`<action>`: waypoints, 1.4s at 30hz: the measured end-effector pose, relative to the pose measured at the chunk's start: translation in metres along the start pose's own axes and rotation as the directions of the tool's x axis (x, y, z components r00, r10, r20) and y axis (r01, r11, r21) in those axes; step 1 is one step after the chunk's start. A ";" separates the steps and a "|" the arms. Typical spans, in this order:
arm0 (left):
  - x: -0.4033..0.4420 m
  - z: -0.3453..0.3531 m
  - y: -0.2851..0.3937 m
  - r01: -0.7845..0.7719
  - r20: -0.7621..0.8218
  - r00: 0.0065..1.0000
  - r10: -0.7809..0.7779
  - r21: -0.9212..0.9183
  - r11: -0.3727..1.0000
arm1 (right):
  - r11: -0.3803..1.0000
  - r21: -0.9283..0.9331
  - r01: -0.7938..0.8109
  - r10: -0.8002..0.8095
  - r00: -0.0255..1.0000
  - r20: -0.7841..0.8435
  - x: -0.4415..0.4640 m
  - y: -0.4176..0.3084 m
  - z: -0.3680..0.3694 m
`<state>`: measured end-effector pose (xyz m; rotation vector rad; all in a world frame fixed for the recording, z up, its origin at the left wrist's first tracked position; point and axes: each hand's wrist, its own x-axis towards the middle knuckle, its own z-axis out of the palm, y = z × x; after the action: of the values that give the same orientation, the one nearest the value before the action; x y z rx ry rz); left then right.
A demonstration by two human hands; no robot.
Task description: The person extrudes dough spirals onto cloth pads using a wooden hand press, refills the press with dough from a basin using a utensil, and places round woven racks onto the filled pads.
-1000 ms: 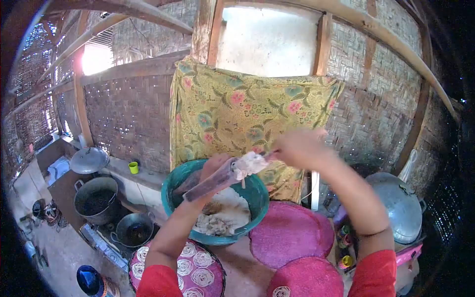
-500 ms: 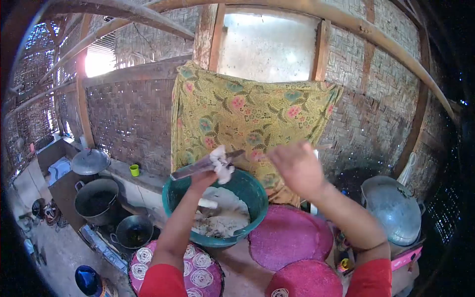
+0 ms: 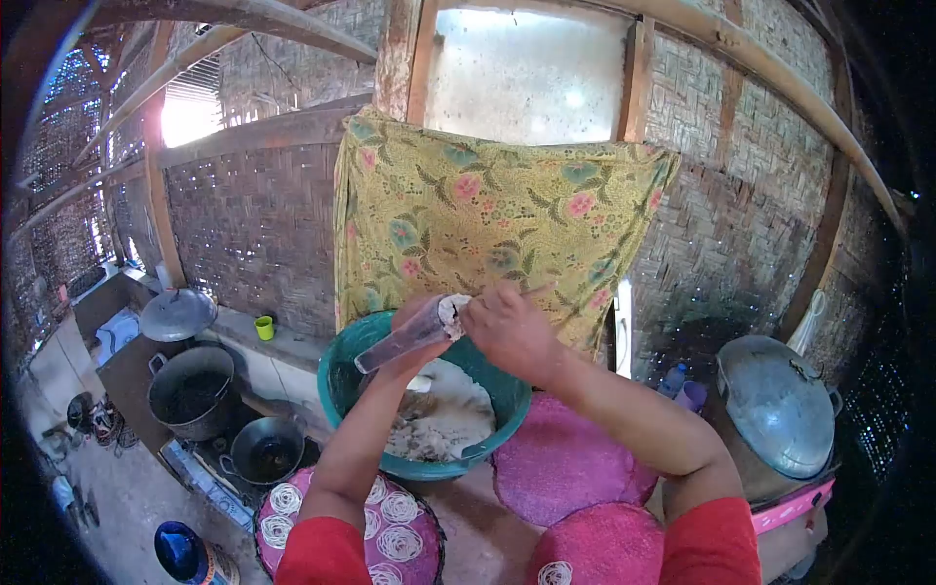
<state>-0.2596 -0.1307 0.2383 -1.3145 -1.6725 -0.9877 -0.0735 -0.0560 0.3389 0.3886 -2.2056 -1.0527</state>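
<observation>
Both hands meet at the clear tube, right above the green basin!

Closest in, coils of pale strands sit on the left-hand tray (image 3: 425, 534), its middle partly covered by the left forearm. One more coil (image 3: 555, 573) lies on the near pink tray (image 3: 614, 546), and the far pink tray (image 3: 575, 458) sits just beyond, partly behind the right forearm.

Over the green basin (image 3: 336, 390), with pale, crumbly dough (image 3: 444, 414) inside, the left hand (image 3: 411, 312) is closed around the tilted clear tube (image 3: 402, 341), fingers mostly hidden. The right hand (image 3: 512, 333) has its fingers bent in at the dough-smeared mouth; exactly what they grip, I can't tell.

Off left stand a wok (image 3: 265, 455), a deep pot (image 3: 192, 398) and, behind it, a round lid (image 3: 178, 315); a yellow-green cup (image 3: 264, 329) is on the ledge. Right, there's a big lidded pot (image 3: 780, 409). Behind everything hangs a flowered cloth (image 3: 497, 210), below a bright window (image 3: 526, 78).
</observation>
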 end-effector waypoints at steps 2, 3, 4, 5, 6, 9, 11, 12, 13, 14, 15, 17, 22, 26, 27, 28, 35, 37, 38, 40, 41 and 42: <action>-0.004 0.002 -0.008 0.194 0.112 0.980 -0.164 -0.371 0.908 | 0.990 -0.118 0.073 -0.077 0.997 -0.026 -0.010 0.004 -0.003; -0.005 0.002 -0.013 0.293 0.185 0.956 -0.228 -0.530 0.796 | 0.991 -0.110 0.074 -0.078 0.997 -0.029 -0.016 0.010 -0.016; -0.006 0.003 -0.018 0.386 0.255 0.922 -0.291 -0.659 0.646 | 0.993 -0.110 -0.031 0.029 0.999 -0.020 -0.020 0.022 -0.039; -0.005 0.003 -0.020 0.355 0.206 0.930 -0.305 -0.718 0.599 | 0.985 -0.112 -0.134 0.134 0.991 -0.007 -0.022 0.033 -0.052; -0.003 0.004 -0.022 0.317 0.156 0.934 -0.320 -0.773 0.549 | 0.985 -0.116 -0.131 0.131 0.991 -0.007 -0.019 0.044 -0.054; 0.003 -0.016 -0.007 0.197 0.024 0.977 -0.213 -0.487 0.851 | 0.949 -0.009 -0.314 0.313 0.949 -0.039 -0.019 0.051 -0.055; 0.013 -0.036 0.013 0.065 -0.034 0.997 -0.064 0.033 0.997 | 0.947 -0.311 -0.083 0.079 0.997 -0.024 -0.013 0.033 -0.054; 0.014 -0.033 0.017 0.100 -0.033 0.994 -0.104 -0.110 0.989 | 0.946 -0.312 -0.083 0.080 0.997 -0.022 -0.010 0.028 -0.053; 0.016 -0.031 0.020 0.131 -0.027 0.989 -0.142 -0.249 0.960 | 0.953 -0.291 -0.078 0.070 0.997 -0.039 -0.007 0.024 -0.052; 0.017 -0.031 0.022 0.132 -0.024 0.990 -0.142 -0.249 0.959 | 0.961 -0.268 -0.074 0.061 0.997 -0.056 -0.006 0.019 -0.050; 0.019 -0.031 0.025 0.003 -0.048 0.999 -0.012 -0.179 0.984 | 0.962 -0.263 -0.077 0.066 0.996 -0.054 -0.006 0.014 -0.044; 0.016 -0.031 0.028 -0.126 -0.059 0.991 0.120 -0.110 0.986 | 0.988 -0.154 -0.008 0.003 0.999 -0.034 -0.008 0.006 -0.031; -0.004 -0.012 -0.011 0.015 0.052 0.999 -0.013 -0.038 0.999 | 0.971 -0.233 0.049 -0.074 0.992 -0.100 -0.026 0.025 -0.057; -0.015 0.006 -0.023 0.205 0.070 0.976 -0.205 -0.599 0.774 | 0.985 -0.155 -0.077 0.056 0.989 -0.138 -0.020 0.042 -0.083; -0.015 0.004 -0.019 0.237 0.095 0.966 -0.239 -0.689 0.685 | 0.985 -0.153 -0.084 0.063 0.989 -0.135 -0.019 0.039 -0.081; -0.008 -0.007 -0.007 0.173 0.055 0.982 -0.181 -0.643 0.746 | 0.979 -0.198 -0.057 0.041 0.995 -0.087 -0.018 0.036 -0.078; 0.011 -0.038 0.050 -0.012 -0.011 1.000 0.010 -0.177 0.984 | 0.986 -0.166 -0.025 0.023 1.000 -0.018 -0.021 0.012 -0.039; 0.012 -0.040 0.049 -0.002 -0.009 1.000 0.000 -0.168 0.986 | 0.979 -0.203 -0.013 0.003 0.999 -0.050 -0.031 0.011 -0.040; 0.010 -0.040 0.042 0.066 0.067 0.996 -0.059 -0.105 0.992 | 0.971 -0.237 0.003 -0.022 0.997 -0.078 -0.036 0.012 -0.040; 0.000 -0.024 0.007 0.293 0.199 0.951 -0.237 -0.332 0.897 | 0.979 -0.095 -0.181 0.182 0.983 -0.002 -0.040 0.019 -0.062; -0.006 -0.012 -0.017 0.428 0.259 0.903 -0.342 -0.581 0.692 | 0.925 0.030 -0.379 0.374 0.921 0.109 -0.042 0.022 -0.070; -0.008 -0.010 -0.023 0.319 0.148 0.947 -0.284 -0.504 0.803 | 0.927 0.030 -0.375 0.370 0.923 0.104 -0.044 0.024 -0.064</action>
<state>-0.2801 -0.1468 0.2327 -1.4511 -1.7674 -1.7035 0.0020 -0.0551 0.3683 -0.0672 -2.2742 -0.8235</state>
